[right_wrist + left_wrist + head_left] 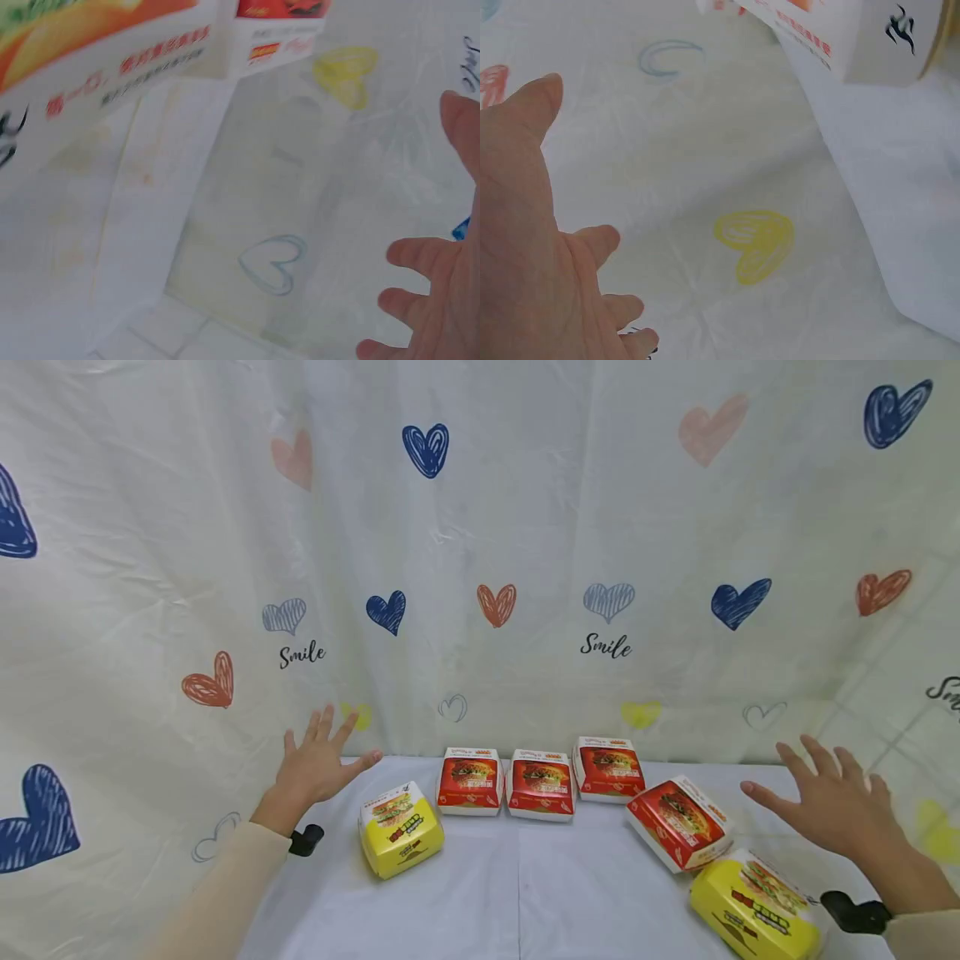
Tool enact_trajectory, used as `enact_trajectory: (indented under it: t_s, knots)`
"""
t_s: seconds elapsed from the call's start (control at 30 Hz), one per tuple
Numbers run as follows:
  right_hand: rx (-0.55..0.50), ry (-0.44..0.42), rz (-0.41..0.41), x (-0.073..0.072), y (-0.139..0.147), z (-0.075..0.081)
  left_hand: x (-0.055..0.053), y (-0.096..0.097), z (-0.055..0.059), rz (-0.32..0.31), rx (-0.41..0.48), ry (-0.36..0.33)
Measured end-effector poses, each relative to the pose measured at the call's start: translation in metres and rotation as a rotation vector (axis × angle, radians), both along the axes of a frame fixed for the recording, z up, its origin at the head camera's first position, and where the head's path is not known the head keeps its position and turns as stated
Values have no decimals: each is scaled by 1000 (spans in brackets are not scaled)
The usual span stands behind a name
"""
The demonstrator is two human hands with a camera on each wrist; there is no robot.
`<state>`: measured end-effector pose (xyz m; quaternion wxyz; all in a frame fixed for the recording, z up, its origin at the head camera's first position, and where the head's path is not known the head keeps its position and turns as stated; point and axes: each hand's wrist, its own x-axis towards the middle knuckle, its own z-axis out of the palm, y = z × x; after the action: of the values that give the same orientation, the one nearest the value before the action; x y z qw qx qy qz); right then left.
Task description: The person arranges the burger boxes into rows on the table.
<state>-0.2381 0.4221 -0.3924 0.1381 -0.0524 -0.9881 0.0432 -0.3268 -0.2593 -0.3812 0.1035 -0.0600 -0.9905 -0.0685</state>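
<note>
My left hand [313, 768] hovers at the left with its fingers spread, holding nothing. Nearest to it is a yellow burger box [402, 829] on the table, just to its lower right. My right hand [843, 802] is raised at the right, fingers also spread and nothing in it. A second yellow burger box [757, 906] lies below and left of that hand, against a tilted red burger box [681, 823]. In the left wrist view, part of a white box side [885, 45] shows apart from the hand. The right wrist view shows a printed box side [150, 67], also untouched.
Toward the back edge stand a left red box [470, 782], a middle red box [541, 785] and a right red box [608, 769]. A white cloth [480, 893] covers the table. Behind it hangs a pale curtain [517, 510] printed with hearts.
</note>
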Motion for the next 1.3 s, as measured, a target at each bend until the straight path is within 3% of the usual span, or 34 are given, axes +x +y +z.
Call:
enact_trajectory:
  t_s: [0.13,0.23,0.4,0.57,0.67,0.83,1.03,1.3]
  knots:
    - [10,-10,65,9,-24,8,16,11,-3,-17,12,46]
    - [-17,-72,143,16,-51,18,30,23,-6,-31,32,90]
    - [-186,-126,261,25,-115,29,57,45,-9,-71,132,171]
    - [-362,-47,384,27,-182,21,73,57,-10,-110,263,255]
    - [-469,-31,471,22,-217,10,77,59,-10,-123,330,302]
    - [-622,-121,576,10,-269,-15,79,56,-17,-118,409,346]
    - [-727,-200,699,-3,-318,-45,79,45,-34,-68,492,323]
    - [-915,-257,672,-21,-362,-73,72,32,-61,15,558,260]
